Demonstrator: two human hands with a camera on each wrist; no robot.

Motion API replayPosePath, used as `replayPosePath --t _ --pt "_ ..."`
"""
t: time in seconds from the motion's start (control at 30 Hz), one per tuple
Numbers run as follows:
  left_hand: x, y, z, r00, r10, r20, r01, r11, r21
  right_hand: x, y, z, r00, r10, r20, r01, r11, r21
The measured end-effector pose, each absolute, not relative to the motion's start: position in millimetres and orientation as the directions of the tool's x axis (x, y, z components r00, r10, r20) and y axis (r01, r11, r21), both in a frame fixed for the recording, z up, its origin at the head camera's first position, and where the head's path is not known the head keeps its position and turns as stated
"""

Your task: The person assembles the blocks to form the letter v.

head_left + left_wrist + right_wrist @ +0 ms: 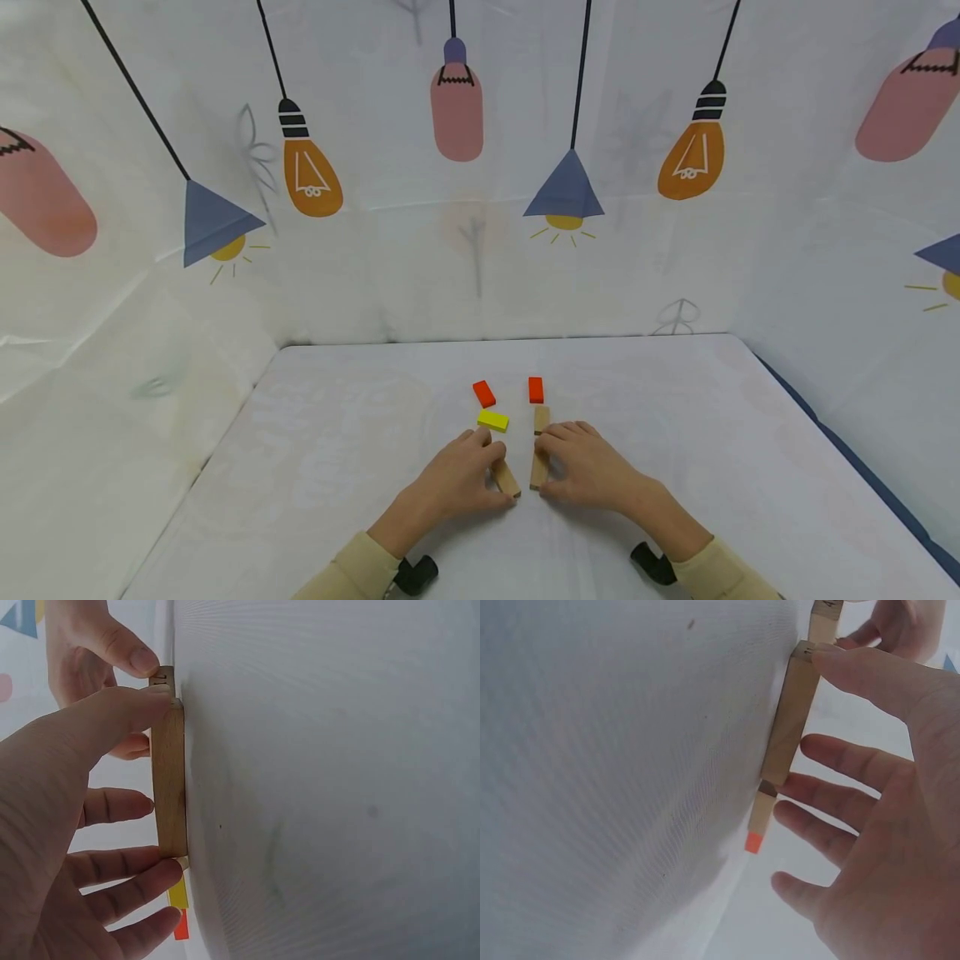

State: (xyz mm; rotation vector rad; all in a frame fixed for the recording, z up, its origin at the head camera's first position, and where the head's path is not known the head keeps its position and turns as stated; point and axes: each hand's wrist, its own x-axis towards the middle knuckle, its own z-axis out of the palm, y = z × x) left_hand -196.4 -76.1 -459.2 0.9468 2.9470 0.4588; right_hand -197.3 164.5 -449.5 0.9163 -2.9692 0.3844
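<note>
My left hand (pixel 461 477) holds a plain wooden block (pixel 506 478) lengthwise, thumb on its near end and fingers at its far end; the left wrist view shows the block's long side (pixel 169 780) lying along the white table. Similarly, my right hand (pixel 591 468) holds a second wooden block (pixel 537 472), also seen in the right wrist view (pixel 789 720), with marks on its near end. A yellow block (pixel 492 420) lies just beyond the left fingers. Beyond the right-hand block is another wooden block (pixel 542 418), partly hidden by the fingers.
Two red blocks lie farther back, a tilted left one (pixel 483 393) and a straighter right one (pixel 536 390). The white tabletop (pixel 337 417) meets a lamp-printed curtain (pixel 375 275) behind. Dark wrist devices sit under both forearms.
</note>
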Motion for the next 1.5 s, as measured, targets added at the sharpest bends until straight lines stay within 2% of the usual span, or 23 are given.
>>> replayPosePath --t 0.77,1.5 --pt "-194.8 -81.2 -459.3 -0.817 0.572 0.072 0.565 0.768 0.303 -194.0 165.1 -448.6 -0.849 -0.521 0.083 -0.523 0.809 -0.268" --pt "-196.5 -83.1 -461.5 -0.825 0.558 0.093 0.557 0.772 0.306 -191.5 157.8 -447.3 -0.851 -0.512 0.117 -0.525 0.832 -0.178"
